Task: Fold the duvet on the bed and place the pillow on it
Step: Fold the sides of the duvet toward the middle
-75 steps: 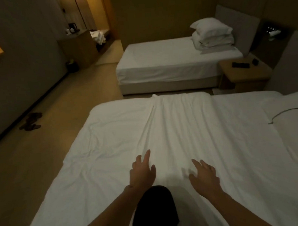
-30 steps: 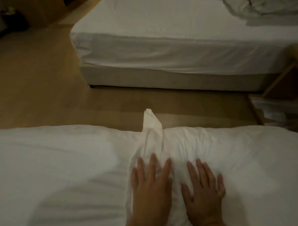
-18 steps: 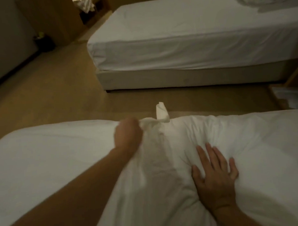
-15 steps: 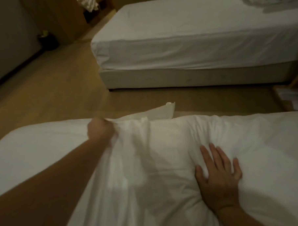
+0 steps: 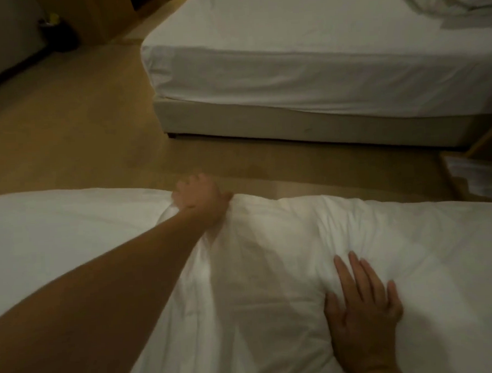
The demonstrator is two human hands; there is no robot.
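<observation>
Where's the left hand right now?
In the head view, the left hand is centre-left at the duvet's far edge, gripping it beside the floor gap, up and left of the flat right hand.

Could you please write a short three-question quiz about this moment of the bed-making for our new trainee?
1. True or false: the right hand lies flat with straight fingers on the duvet.
2. What does the left hand do? A) hangs idle B) grips the duvet at the far edge of the bed C) holds a pillow
3. Fill in: across the floor stands a second ____.

Key: 1 true; 2 B; 3 bed.
</observation>
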